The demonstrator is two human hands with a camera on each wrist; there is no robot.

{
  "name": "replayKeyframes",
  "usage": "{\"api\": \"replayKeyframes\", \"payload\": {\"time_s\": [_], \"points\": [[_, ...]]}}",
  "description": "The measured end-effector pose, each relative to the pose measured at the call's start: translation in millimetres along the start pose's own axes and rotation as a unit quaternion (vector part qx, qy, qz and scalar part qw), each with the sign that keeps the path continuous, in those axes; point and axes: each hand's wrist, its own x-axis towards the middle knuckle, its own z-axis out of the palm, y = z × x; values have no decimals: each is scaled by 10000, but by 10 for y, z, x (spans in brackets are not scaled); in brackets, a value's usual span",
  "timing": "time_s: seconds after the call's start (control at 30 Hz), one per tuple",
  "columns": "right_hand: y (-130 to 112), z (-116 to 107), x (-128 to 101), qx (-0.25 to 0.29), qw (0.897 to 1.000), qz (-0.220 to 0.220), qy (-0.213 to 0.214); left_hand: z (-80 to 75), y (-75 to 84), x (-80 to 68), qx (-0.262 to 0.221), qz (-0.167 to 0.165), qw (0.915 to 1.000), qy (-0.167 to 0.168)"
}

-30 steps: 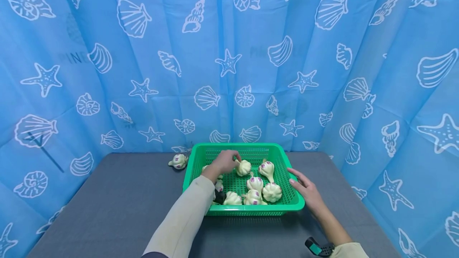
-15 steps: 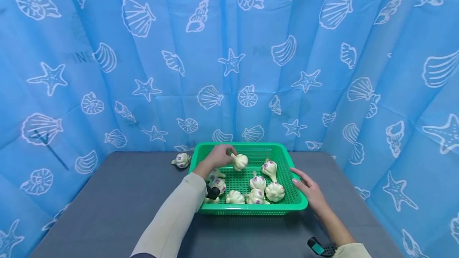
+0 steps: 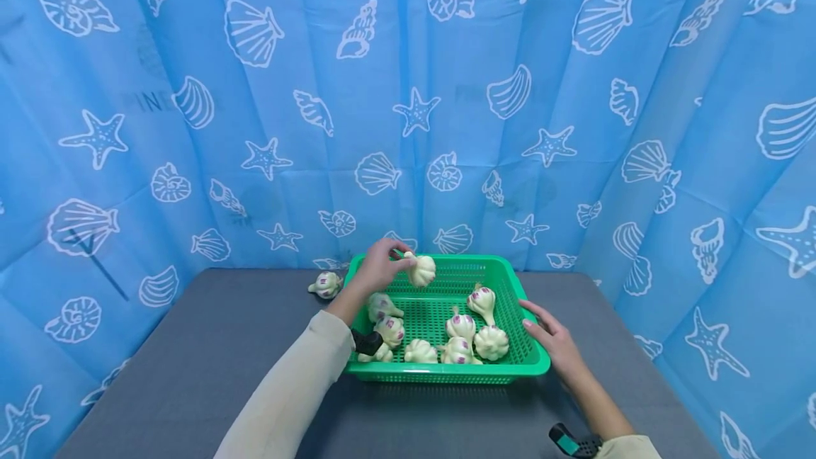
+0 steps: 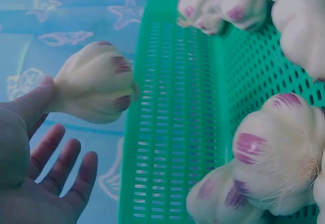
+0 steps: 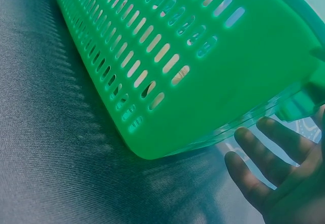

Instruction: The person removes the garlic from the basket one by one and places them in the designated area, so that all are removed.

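My left hand (image 3: pixel 376 269) pinches a garlic bulb (image 3: pixel 422 271) by its stem, raised near the back rim of the green basket (image 3: pixel 446 369). In the left wrist view, thumb and forefinger meet at the stem of this bulb (image 4: pixel 96 84), and the other fingers spread loosely below. Several more garlic bulbs lie inside the basket, among them a purple-marked bulb (image 3: pixel 482 302) at the right and a pale bulb (image 3: pixel 421 351) near the front wall. My right hand (image 3: pixel 553 338) rests its fairly straight fingers at the basket's right rim.
One garlic bulb (image 3: pixel 326 285) lies outside the basket on the grey table (image 3: pixel 210 360), by its back left corner. A blue shell-patterned curtain (image 3: pixel 408 126) hangs behind the table and along its sides.
My left hand has lifted the garlic bulb from the basket floor and carried it up and back toward the rear rim. The right hand stays at the basket's right side.
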Motion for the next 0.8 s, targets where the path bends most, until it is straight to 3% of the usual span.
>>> {"api": "replayKeyframes", "payload": {"time_s": [0.1, 0.3, 0.53, 0.67, 0.8], "points": [[6, 1, 3, -4, 10000, 18, 26, -70, 9, -40, -573, 33, 9982, 170], [21, 4, 6, -26, 9999, 67, 78, -214, -5, -144, -1690, -139, 9851, 279], [-3, -10, 6, 109, 9999, 114, 56, -379, -69, -257, -2696, -321, 9615, 433], [-12, -7, 6, -11, 10000, 81, 22, -460, -113, -316, -2971, -250, 9527, 590], [-2, 5, 10, -54, 9999, 117, 49, -555, -125, -408, -3011, -81, 9508, 725]]}}
